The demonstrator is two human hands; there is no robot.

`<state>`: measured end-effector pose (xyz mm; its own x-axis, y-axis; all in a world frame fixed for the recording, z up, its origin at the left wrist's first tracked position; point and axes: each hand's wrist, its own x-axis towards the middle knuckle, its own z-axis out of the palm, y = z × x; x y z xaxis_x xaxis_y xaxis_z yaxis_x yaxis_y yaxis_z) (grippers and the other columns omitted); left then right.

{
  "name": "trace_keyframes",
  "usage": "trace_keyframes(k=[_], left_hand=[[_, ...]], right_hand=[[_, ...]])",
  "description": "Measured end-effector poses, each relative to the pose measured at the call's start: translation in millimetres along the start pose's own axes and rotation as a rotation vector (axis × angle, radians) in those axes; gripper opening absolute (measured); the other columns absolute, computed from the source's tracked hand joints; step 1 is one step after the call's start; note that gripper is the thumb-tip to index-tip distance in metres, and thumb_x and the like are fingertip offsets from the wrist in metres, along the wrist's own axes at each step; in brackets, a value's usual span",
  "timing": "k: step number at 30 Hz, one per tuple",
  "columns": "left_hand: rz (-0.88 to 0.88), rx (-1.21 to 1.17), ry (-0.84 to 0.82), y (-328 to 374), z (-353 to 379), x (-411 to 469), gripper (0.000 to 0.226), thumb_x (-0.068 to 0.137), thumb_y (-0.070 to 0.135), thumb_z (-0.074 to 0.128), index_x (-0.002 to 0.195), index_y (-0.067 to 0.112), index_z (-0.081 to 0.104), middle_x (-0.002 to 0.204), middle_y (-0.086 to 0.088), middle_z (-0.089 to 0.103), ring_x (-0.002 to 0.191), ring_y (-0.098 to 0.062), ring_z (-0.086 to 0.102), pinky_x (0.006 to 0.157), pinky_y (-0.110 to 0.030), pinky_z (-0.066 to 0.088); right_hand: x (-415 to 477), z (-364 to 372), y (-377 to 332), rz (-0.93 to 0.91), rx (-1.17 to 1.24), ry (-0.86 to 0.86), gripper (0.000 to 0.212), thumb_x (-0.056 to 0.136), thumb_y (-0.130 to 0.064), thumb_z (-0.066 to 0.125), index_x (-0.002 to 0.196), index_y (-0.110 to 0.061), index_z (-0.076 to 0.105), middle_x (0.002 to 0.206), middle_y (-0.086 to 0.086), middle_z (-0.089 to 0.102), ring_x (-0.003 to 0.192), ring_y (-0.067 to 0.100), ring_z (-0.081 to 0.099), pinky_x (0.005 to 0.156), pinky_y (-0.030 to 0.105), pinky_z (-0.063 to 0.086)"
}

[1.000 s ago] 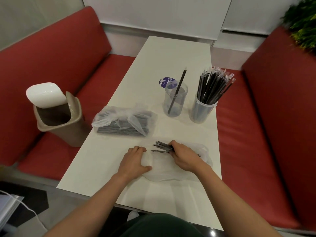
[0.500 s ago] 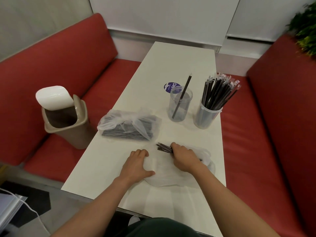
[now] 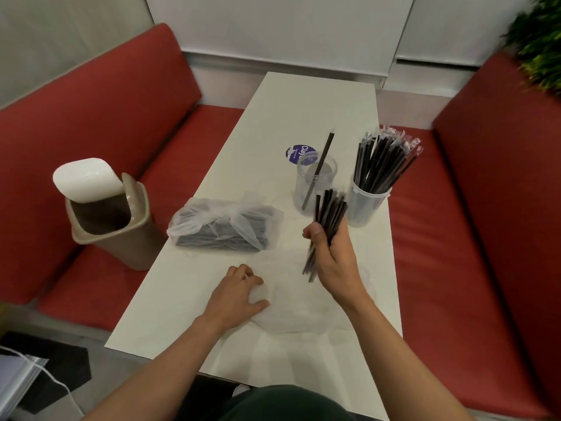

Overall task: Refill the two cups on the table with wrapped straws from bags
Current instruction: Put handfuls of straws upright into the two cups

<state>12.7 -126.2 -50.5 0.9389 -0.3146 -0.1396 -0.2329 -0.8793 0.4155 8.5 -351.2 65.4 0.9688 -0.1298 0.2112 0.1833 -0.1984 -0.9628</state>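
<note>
My right hand (image 3: 332, 256) grips a bundle of black wrapped straws (image 3: 329, 212), lifted upright above the table just in front of the two cups. The left clear cup (image 3: 315, 180) holds a single straw. The right clear cup (image 3: 365, 203) is packed with several wrapped straws fanning up and right. My left hand (image 3: 238, 294) rests on a flattened clear plastic bag (image 3: 300, 311) near the table's front. A second knotted bag (image 3: 224, 227) full of black straws lies at the table's left edge.
The white table (image 3: 303, 110) runs away from me between red benches (image 3: 127, 126). A beige swing-lid bin (image 3: 103, 208) stands on the left bench. A round purple sticker (image 3: 296, 153) sits behind the left cup. A green plant (image 3: 540, 47) is at top right.
My right hand has pulled the bundle of straws out of the flat bag and raised it upright toward the cups. My left hand stays on the bag.
</note>
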Motion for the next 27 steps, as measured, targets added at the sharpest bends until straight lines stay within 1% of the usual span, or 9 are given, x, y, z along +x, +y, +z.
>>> trace_keyframes(k=[2,6,11,14,18,20,22,25,27], left_hand=[[0.015,0.005,0.018,-1,0,1,0.054,0.089,0.061,0.066,0.131,0.028,0.067,0.128,0.008,0.05,0.122,-0.015,0.043,0.102,-0.026,0.042],[0.058,0.001,0.101,-3,-1,-1,0.047,0.093,0.061,0.061,0.125,0.027,0.071,0.122,0.01,0.054,0.116,-0.012,0.046,0.099,-0.026,0.044],[0.082,-0.223,0.283,22,-22,-3,0.035,0.097,0.055,0.059,0.12,0.03,0.07,0.114,0.019,0.055,0.109,-0.001,0.05,0.089,-0.024,0.047],[0.057,-0.622,0.113,54,-53,4,0.041,0.096,0.06,0.057,0.128,0.035,0.062,0.117,0.018,0.065,0.106,-0.003,0.063,0.084,-0.023,0.05],[0.107,-0.917,-0.171,87,-76,11,0.027,0.106,0.05,0.047,0.128,0.038,0.056,0.11,-0.002,0.073,0.103,-0.012,0.071,0.096,-0.033,0.056],[0.087,-1.0,-0.189,95,-77,9,0.027,0.108,0.044,0.043,0.128,0.032,0.056,0.098,-0.012,0.072,0.092,-0.02,0.073,0.093,-0.037,0.059],[0.059,-1.069,-0.175,97,-71,5,0.029,0.109,0.042,0.043,0.128,0.023,0.055,0.085,-0.011,0.064,0.08,-0.026,0.071,0.084,-0.04,0.061],[0.036,-1.086,-0.078,97,-61,1,0.022,0.109,0.041,0.045,0.117,0.024,0.056,0.077,-0.008,0.058,0.067,-0.026,0.062,0.069,-0.039,0.056],[0.018,-1.09,-0.017,96,-59,1,0.015,0.109,0.038,0.046,0.112,0.027,0.055,0.075,-0.009,0.057,0.064,-0.027,0.058,0.064,-0.039,0.052]], right_hand=[[-9,9,9,0.04,0.029,0.025,0.008,0.109,-0.024,0.05,0.116,-0.022,0.052,0.102,-0.018,0.067,0.099,0.013,0.067,0.092,0.033,0.054],[-24,19,35,0.125,-0.017,-0.034,0.003,0.109,-0.03,0.048,0.111,-0.029,0.048,0.102,-0.019,0.07,0.101,0.013,0.069,0.097,0.05,0.054],[-5,17,14,0.071,0.066,0.029,0.002,0.111,-0.026,0.048,0.112,-0.026,0.049,0.094,-0.011,0.071,0.102,0.018,0.071,0.097,0.043,0.054],[7,21,-3,0.067,0.251,-0.043,0.007,0.11,-0.021,0.049,0.115,-0.016,0.052,0.096,0.005,0.067,0.111,0.023,0.072,0.093,0.031,0.055],[11,31,-14,0.181,0.34,-0.128,0.01,0.11,-0.025,0.05,0.11,-0.032,0.057,0.096,0.002,0.07,0.119,0.019,0.069,0.059,0.024,0.054],[12,32,-14,0.219,0.285,-0.143,0.011,0.11,-0.029,0.05,0.108,-0.035,0.059,0.101,-0.001,0.072,0.116,0.015,0.069,0.074,0.033,0.059],[15,29,-13,0.256,0.174,-0.185,0.013,0.109,-0.035,0.05,0.119,-0.029,0.058,0.109,-0.005,0.073,0.108,0.012,0.069,0.09,0.033,0.054],[17,20,-14,0.287,0.047,-0.28,0.035,0.105,-0.052,0.052,0.135,-0.035,0.05,0.123,-0.019,0.067,0.111,-0.005,0.063,0.094,0.025,0.049],[19,14,-13,0.265,-0.007,-0.255,0.035,0.103,-0.055,0.054,0.131,-0.033,0.053,0.119,-0.019,0.068,0.103,-0.008,0.064,0.092,0.026,0.052]])
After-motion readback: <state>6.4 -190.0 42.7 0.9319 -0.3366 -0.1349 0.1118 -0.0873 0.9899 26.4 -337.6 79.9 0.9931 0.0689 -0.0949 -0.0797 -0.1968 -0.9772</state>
